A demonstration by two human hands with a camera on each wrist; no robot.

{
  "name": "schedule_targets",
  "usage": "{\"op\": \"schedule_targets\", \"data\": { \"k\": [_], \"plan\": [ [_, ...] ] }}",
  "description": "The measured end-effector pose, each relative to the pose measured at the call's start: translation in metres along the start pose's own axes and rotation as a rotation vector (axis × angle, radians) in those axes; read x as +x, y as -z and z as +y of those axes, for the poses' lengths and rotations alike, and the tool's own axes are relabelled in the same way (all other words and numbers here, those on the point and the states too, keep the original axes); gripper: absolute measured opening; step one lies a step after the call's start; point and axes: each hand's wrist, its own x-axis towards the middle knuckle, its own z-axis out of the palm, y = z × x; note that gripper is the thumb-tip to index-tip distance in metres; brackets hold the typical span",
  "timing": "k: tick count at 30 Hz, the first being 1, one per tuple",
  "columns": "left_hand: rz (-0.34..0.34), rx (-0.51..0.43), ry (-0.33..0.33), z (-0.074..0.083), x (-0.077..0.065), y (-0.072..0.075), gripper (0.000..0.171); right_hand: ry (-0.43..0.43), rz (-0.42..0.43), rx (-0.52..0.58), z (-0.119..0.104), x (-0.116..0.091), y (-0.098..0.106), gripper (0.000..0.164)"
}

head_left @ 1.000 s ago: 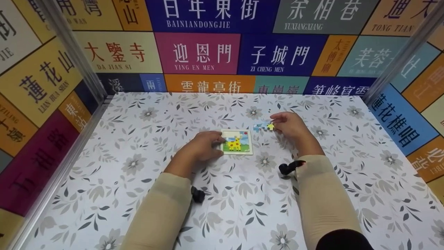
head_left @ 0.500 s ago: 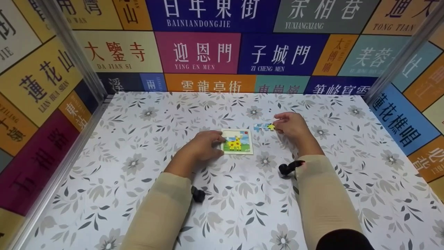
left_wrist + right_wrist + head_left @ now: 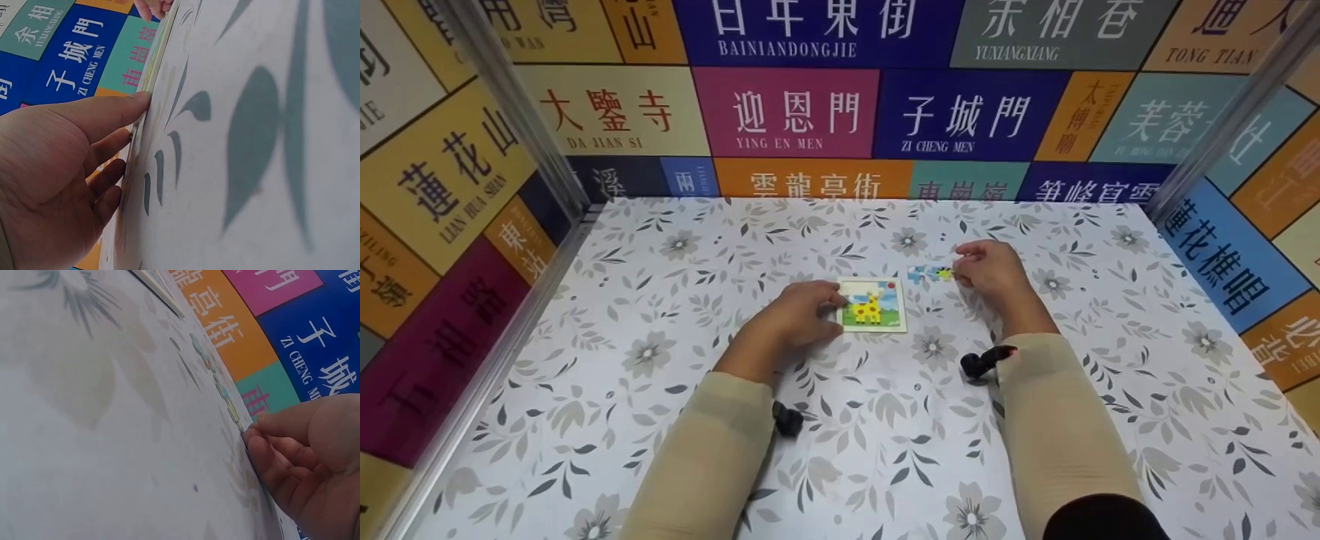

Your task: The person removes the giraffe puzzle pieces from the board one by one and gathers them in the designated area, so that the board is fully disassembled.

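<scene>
A small square jigsaw board (image 3: 873, 318) with a giraffe picture lies mid-table in the head view, with a bare pale strip at its upper left. My left hand (image 3: 801, 313) holds its left edge, thumb near the lower corner and fingers farther up. In the left wrist view the thumb (image 3: 126, 108) meets the board's edge. Right of the board, loose jigsaw pieces lie in a short row: blue ones (image 3: 917, 274) and a yellow one (image 3: 943, 274). My right hand (image 3: 991, 271) pinches at the right end of that row, thumb against forefinger; its fingertips hide part of the piece there.
The table (image 3: 870, 450) has a white cloth printed with grey flowers and leaves. Behind it rises a wall (image 3: 802, 112) of coloured panels with Chinese lettering. Small black wrist cameras stick out from the left sleeve (image 3: 697, 450) and the right sleeve (image 3: 1061, 420).
My right hand has shifted slightly right from one second ago, staying at the end of the row of pieces. The left hand and the jigsaw board stay put.
</scene>
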Motion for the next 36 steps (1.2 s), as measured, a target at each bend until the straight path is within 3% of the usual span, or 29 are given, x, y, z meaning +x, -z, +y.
{"op": "schedule_targets", "data": {
  "k": [4,10,20,28,36],
  "plan": [
    [-0.001,-0.007,0.010,0.000,0.000,0.000,0.040,-0.003,-0.021,0.005,-0.008,-0.004,-0.002,0.039],
    [-0.008,0.024,-0.011,-0.001,0.001,0.001,0.043,0.093,-0.059,-0.056,-0.024,-0.011,-0.013,0.039],
    [-0.007,0.025,-0.010,-0.001,0.002,-0.001,0.043,0.158,-0.229,-0.121,-0.051,-0.027,-0.043,0.040],
    [-0.017,0.019,0.009,0.001,0.004,0.000,0.043,0.218,-0.281,-0.124,-0.052,-0.034,-0.057,0.038],
    [-0.009,0.012,0.009,0.000,0.002,0.001,0.044,0.184,-0.340,-0.223,-0.051,-0.032,-0.067,0.032]
  ]
}}
